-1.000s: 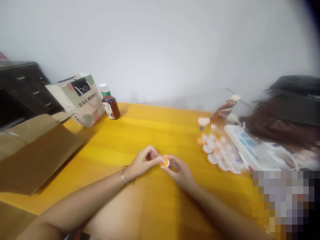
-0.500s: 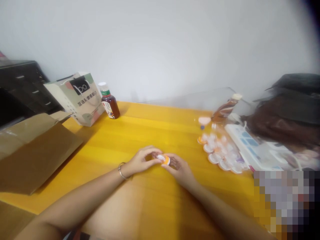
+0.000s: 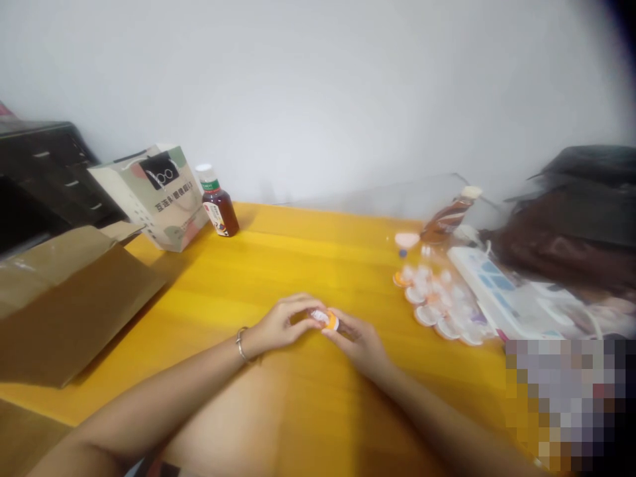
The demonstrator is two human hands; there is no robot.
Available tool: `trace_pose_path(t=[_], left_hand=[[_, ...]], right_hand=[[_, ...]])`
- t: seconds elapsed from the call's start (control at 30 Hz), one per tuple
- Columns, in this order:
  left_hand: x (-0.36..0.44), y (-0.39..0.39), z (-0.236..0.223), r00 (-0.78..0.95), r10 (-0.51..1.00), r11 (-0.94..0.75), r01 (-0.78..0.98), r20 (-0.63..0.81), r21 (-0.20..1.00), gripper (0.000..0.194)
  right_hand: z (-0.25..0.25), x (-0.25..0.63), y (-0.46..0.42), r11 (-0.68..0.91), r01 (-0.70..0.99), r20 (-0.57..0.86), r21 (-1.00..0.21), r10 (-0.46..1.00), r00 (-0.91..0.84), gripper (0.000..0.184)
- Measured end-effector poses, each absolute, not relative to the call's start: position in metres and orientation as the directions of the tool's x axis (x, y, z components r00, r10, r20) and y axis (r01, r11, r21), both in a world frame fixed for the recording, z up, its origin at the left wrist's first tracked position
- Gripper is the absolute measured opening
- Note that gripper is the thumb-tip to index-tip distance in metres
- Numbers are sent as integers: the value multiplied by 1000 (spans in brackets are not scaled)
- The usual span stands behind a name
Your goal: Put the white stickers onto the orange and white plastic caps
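Note:
A small orange cup with a white lid (image 3: pixel 327 320) sits between both my hands above the yellow table (image 3: pixel 308 258). My left hand (image 3: pixel 281 324), a bangle on its wrist, pinches the cup from the left with curled fingers. My right hand (image 3: pixel 360 340) grips it from the right, fingers closed around it. To the right lies a cluster of several similar small sealed cups (image 3: pixel 440 301) on the table.
A printed paper bag (image 3: pixel 159 197) and a brown drink bottle (image 3: pixel 218 205) stand at the back left. An open cardboard box (image 3: pixel 64 298) lies at the left. A tilted bottle (image 3: pixel 447 218), a white power strip (image 3: pixel 497 291) and a dark bag (image 3: pixel 571 218) crowd the right.
Both hands keep hold of the small cup and have shifted very slightly; the fingers have turned it a little. Nothing else has moved.

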State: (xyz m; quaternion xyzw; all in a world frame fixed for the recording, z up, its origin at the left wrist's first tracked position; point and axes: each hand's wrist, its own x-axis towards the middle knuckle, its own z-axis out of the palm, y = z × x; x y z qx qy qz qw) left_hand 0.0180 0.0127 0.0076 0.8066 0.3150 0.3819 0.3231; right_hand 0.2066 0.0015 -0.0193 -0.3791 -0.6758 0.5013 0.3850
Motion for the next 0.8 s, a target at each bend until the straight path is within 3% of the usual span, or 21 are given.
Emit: trace_pose_path(t=[0.2, 0.37, 0.47, 0.67, 0.8], left_hand=[[14, 18, 12, 605, 690, -588, 146, 398, 796, 24], [10, 18, 19, 649, 698, -436, 52, 301, 898, 29], [12, 15, 17, 626, 742, -308, 4, 238, 951, 32], [29, 14, -2, 411, 891, -123, -192, 194, 974, 43], [30, 18, -7, 424, 894, -16, -290, 144, 957, 35]], right_hand=[[-18, 206, 1, -151, -112, -78, -982, 867, -492, 18], [-18, 202, -6, -469, -324, -205, -822, 774, -599, 23], [-17, 197, -8, -503, -388, -210, -772, 779, -591, 22], [-24, 192, -6, -405, -482, -162, -777, 868, -470, 17], [-23, 189, -10, -467, -495, -211, -733, 848, -487, 20]])
